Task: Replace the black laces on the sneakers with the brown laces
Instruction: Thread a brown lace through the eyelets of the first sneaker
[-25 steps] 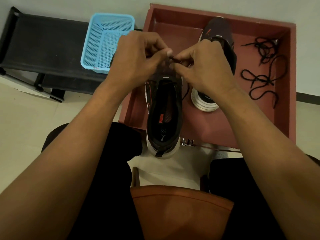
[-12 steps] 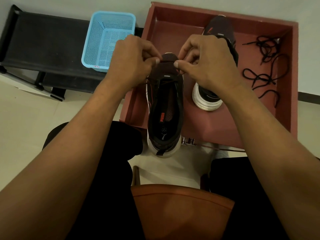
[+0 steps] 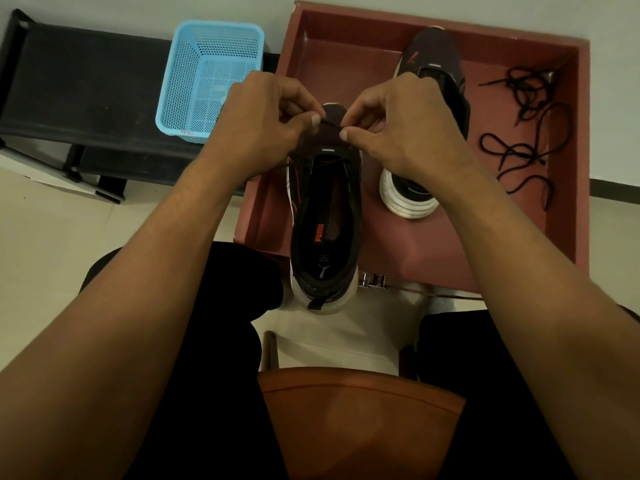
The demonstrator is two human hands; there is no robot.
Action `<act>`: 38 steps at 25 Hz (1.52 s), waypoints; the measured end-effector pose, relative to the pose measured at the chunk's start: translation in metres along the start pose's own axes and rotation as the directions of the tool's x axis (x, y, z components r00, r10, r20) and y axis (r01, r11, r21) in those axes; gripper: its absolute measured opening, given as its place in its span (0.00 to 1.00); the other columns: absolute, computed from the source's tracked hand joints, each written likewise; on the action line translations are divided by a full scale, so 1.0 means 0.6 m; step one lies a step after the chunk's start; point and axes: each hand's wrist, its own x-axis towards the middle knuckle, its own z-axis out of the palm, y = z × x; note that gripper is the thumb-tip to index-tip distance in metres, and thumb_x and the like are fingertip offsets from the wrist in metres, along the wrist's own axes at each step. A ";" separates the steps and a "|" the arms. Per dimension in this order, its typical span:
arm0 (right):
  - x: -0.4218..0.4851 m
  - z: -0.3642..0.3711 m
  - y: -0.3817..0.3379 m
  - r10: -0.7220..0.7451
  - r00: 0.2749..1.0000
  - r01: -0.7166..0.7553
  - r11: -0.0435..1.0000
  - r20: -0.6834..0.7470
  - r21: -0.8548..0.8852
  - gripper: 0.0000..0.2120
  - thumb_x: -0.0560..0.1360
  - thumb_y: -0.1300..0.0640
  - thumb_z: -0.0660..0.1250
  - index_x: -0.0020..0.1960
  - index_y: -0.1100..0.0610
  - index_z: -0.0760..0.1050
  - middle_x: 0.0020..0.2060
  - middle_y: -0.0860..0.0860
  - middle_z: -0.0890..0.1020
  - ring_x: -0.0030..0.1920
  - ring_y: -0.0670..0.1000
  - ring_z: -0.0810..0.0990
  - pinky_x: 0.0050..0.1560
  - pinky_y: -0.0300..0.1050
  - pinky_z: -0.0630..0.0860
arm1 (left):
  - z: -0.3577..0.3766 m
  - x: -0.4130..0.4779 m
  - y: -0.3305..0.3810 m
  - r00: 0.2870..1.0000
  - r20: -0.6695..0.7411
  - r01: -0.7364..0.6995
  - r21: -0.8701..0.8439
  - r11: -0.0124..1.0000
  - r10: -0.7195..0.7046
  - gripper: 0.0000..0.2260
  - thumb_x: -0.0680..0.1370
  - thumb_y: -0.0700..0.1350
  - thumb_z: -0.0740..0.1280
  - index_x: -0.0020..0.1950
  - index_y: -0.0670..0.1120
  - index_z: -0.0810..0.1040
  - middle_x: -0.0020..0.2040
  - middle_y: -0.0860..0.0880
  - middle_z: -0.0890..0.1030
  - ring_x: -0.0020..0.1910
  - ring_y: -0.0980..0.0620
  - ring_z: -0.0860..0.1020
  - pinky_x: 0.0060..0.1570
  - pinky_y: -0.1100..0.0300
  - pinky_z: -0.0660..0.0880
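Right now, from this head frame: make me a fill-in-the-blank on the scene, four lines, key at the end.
1. The left hand and right hand pinch a thin lace over the black sneaker whose insole reads ___.
2. The loose black laces lie in the reddish-brown tray on its ___ side.
3. The light blue perforated plastic basket sits on a ___ bench.
4. The second black, white-soled sneaker stands ___ the tray.
Missing: PUMA; right; black; inside.

Near sneaker [image 3: 325, 237] across tray [image 3: 346, 71] edge, second sneaker [image 3: 440, 53] and loose laces [image 3: 526, 98] rightward inside, basket [image 3: 207, 77] left.
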 end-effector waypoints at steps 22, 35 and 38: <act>-0.018 0.004 -0.022 0.234 0.942 -0.192 0.964 0.239 -0.185 0.16 0.68 0.44 0.80 0.48 0.53 0.86 0.40 0.49 0.86 0.41 0.48 0.84 0.46 0.46 0.83 | 0.015 -0.017 0.008 0.977 0.202 -0.091 0.103 0.991 0.069 0.06 0.73 0.52 0.79 0.43 0.51 0.88 0.35 0.54 0.84 0.35 0.61 0.82 0.35 0.75 0.71; -0.026 0.015 -0.016 0.238 0.946 -0.233 0.971 0.219 -0.047 0.07 0.75 0.52 0.77 0.52 0.53 0.88 0.41 0.46 0.83 0.45 0.45 0.82 0.45 0.36 0.75 | 0.054 -0.034 0.020 0.998 0.033 0.041 0.204 0.978 -0.049 0.04 0.74 0.52 0.77 0.46 0.53 0.89 0.33 0.60 0.76 0.37 0.57 0.77 0.42 0.60 0.75; -0.027 0.018 -0.016 0.252 0.943 -0.257 0.966 0.217 -0.005 0.08 0.74 0.53 0.77 0.52 0.54 0.88 0.41 0.46 0.83 0.47 0.45 0.83 0.44 0.35 0.74 | 0.058 -0.037 0.023 0.998 0.006 0.064 0.232 0.971 -0.067 0.04 0.74 0.51 0.77 0.46 0.53 0.89 0.31 0.61 0.73 0.38 0.56 0.76 0.42 0.59 0.74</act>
